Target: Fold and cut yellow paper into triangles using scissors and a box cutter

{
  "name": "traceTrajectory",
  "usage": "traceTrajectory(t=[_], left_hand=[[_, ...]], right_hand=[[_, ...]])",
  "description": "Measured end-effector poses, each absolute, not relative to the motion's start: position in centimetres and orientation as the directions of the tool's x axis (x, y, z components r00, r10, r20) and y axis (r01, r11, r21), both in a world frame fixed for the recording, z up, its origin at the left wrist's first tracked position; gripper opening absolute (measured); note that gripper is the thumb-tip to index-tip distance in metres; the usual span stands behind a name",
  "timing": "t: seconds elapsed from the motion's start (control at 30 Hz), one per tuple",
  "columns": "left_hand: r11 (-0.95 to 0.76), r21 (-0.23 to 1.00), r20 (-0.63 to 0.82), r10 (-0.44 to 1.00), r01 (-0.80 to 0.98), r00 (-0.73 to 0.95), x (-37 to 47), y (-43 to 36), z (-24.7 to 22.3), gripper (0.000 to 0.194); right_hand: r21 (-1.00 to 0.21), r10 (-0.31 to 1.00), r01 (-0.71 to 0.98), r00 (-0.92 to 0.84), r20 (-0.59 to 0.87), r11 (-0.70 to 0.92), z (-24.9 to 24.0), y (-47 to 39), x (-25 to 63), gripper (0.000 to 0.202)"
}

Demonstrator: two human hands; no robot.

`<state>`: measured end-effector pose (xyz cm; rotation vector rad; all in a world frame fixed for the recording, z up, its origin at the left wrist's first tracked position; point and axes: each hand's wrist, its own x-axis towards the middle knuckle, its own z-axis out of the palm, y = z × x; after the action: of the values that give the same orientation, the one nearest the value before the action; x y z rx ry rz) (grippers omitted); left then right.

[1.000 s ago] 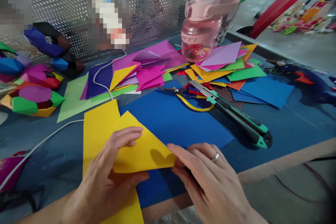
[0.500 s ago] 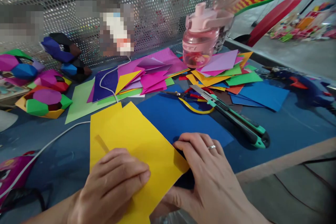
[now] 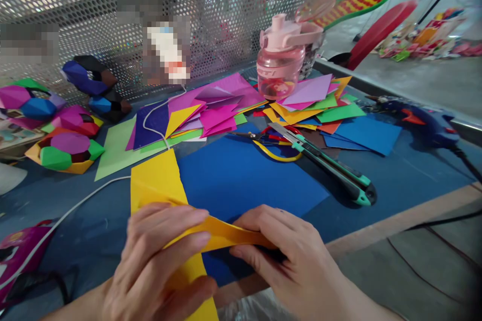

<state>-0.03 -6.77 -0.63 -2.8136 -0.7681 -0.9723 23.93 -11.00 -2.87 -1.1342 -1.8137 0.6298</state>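
Yellow paper (image 3: 154, 173) lies over a blue sheet (image 3: 241, 175) at the table's front, its right part lifted and bent. My left hand (image 3: 161, 261) is on the yellow paper with its fingers around the raised fold, the thumb apart below. My right hand (image 3: 282, 256) pinches the right end of the raised part between thumb and fingers. Beyond my right hand lie a green and black utility knife (image 3: 331, 165) with its blade out and yellow-handled scissors (image 3: 276, 153).
Colored paper pieces (image 3: 222, 105) are piled at the back, beside a pink bottle (image 3: 280, 60). Faceted paper shapes (image 3: 70, 148) sit at the left. A glue gun (image 3: 425, 120) lies at the right. A white cable (image 3: 86, 198) crosses the left side.
The right part of the yellow paper has been raised and folded, uncovering more of the blue sheet. My left fingers have moved round the fold. The view has shifted slightly.
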Motion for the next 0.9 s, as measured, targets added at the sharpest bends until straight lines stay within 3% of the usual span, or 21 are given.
traceTrajectory(t=[0.07, 0.17, 0.23, 0.4, 0.67, 0.9], left_hand=[[-0.824, -0.033, 0.660, 0.408, 0.566, 0.631, 0.1, -6.6, 0.3, 0.040], [-0.782, -0.146, 0.576, 0.430, 0.605, 0.695, 0.5, -6.1, 1.4, 0.037], [-0.798, -0.110, 0.504, 0.469, 0.592, 0.726, 0.9, -5.8, 1.8, 0.031], [-0.785, 0.090, 0.505, 0.566, 0.613, 0.651, 1.6, -5.4, 2.3, 0.008], [-0.765, 0.179, 0.501, 0.612, 0.618, 0.612, 0.6, -4.7, 3.3, 0.008], [-0.779, 0.249, 0.512, 0.610, 0.575, 0.604, 0.4, -4.8, 3.1, 0.010]], right_hand=[[-0.787, 0.885, 0.405, -0.208, 0.417, 0.466, -2.7, -10.9, 23.7, 0.005], [-0.824, 0.897, 0.356, -0.208, 0.389, 0.441, -2.3, -10.7, 23.3, 0.003], [-0.862, 0.914, 0.314, -0.207, 0.348, 0.399, -2.2, -10.6, 23.1, 0.007], [-0.946, 0.963, 0.227, -0.188, 0.191, 0.232, -2.0, -10.4, 23.0, 0.006], [-0.993, 0.987, 0.113, -0.157, 0.016, 0.034, -1.7, -9.9, 23.8, 0.016], [-0.996, 0.990, -0.072, -0.138, -0.034, -0.044, -2.0, -9.9, 23.8, 0.018]])
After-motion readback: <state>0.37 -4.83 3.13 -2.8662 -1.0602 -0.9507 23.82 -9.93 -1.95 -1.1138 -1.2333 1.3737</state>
